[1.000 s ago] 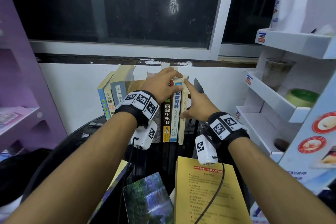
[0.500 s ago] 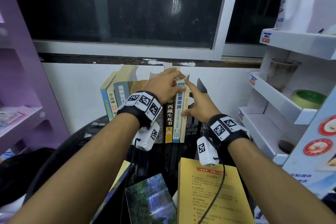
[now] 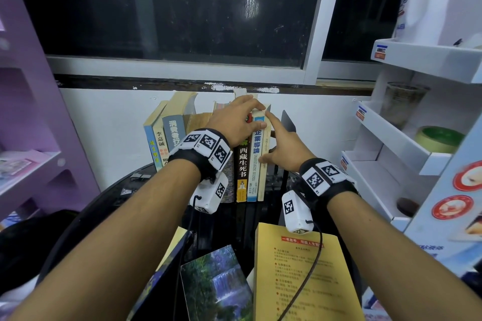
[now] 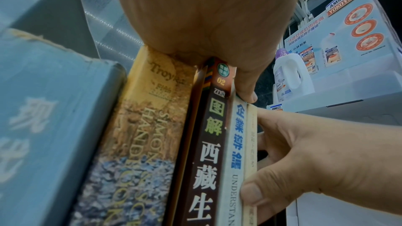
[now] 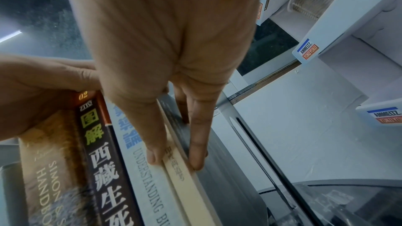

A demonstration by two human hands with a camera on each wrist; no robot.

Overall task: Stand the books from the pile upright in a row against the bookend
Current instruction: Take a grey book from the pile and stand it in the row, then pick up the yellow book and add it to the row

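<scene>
Several books stand in a row at the back of the black table [image 3: 117, 198]. My left hand [image 3: 242, 120] lies over their tops, fingers curled behind, thumb [image 4: 248, 92] on the white-and-blue book [image 3: 254, 164] beside the brown book [image 3: 242, 164]. My right hand [image 3: 276, 143] pinches the thin cream book [image 3: 262, 180] at the row's right end, with the thumb [image 5: 152, 152] on its spine and the fingers [image 5: 195, 143] flat on its cover. The black bookend [image 3: 288, 125] stands just right of it, with a small gap. A yellow book [image 3: 307, 281] and a waterfall-cover book [image 3: 216, 284] lie flat in front.
White display shelves [image 3: 391, 138] rise close on the right and hold a plastic cup [image 3: 401, 101] and a green roll [image 3: 440, 138]. A purple shelf unit [image 3: 39, 164] stands on the left. The wall and window are right behind the row.
Both hands keep their places on the row. The picture has shifted slightly, and the books have barely moved.
</scene>
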